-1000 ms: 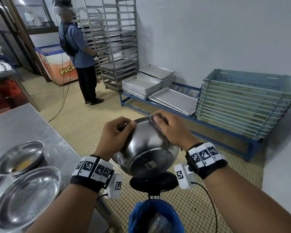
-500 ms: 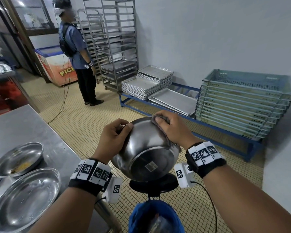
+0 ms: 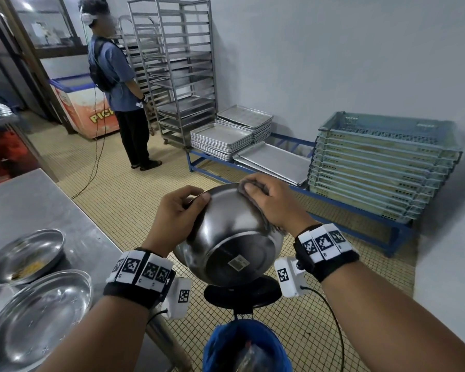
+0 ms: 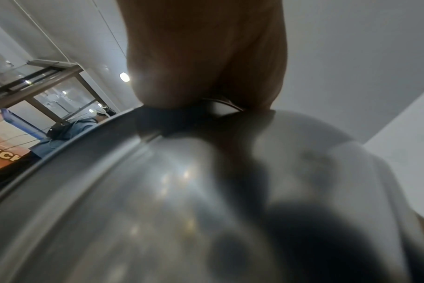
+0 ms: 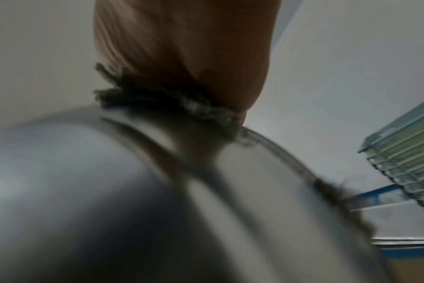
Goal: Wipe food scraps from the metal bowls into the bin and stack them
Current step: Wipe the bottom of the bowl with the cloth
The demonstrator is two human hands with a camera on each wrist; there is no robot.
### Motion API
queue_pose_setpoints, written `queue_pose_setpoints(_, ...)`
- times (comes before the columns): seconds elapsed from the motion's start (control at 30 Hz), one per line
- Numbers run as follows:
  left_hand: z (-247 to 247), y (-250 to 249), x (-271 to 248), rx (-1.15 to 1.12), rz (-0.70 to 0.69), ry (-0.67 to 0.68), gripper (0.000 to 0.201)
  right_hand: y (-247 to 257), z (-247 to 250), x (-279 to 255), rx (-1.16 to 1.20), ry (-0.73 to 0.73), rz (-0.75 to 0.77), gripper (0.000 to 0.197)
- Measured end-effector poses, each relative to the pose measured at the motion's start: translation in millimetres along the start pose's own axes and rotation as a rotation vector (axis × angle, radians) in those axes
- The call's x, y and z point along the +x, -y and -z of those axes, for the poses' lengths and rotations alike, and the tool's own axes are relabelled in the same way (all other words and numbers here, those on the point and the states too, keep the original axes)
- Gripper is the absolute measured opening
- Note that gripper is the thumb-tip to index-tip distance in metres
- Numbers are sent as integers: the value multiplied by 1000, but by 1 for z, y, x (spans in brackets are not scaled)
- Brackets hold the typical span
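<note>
The head view shows the metal bowl tilted, base toward the camera, above the blue-lined bin. The left hand grips its rim; the right hand clutches a grey cloth there. The right wrist view alone reveals the cloth's frayed edge.

Head view sharp, evenly lit indoor light, soft shadows on the floor, wide-angle bending at edges, slight motion smear on the small bowl at left. Highlights streak the held bowl. Left wrist view close and out of focus, ceiling lamp flaring, lamp glints on steel. Right wrist view motion-blurred, dim lower left; cloth edge semi-sharp.
</note>
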State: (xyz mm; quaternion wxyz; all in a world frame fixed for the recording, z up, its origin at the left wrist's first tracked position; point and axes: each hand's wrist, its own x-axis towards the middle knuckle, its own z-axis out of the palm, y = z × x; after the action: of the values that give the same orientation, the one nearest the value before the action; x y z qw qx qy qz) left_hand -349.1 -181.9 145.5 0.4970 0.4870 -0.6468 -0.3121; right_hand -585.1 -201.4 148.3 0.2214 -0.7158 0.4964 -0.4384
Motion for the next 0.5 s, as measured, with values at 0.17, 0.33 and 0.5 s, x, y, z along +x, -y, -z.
queue_pose_setpoints(0.17,7,3,1,-124,46,-74,7,-13,8,3,112,-56,-84,17)
queue_pose_setpoints(0.33,11,8,-3,-21,37,17,12,-10,7,-4,93,-47,-96,15)
queue_pose_setpoints(0.5,11,-7,4,98,-1,151,9,17,-2,5,-112,49,106,17)
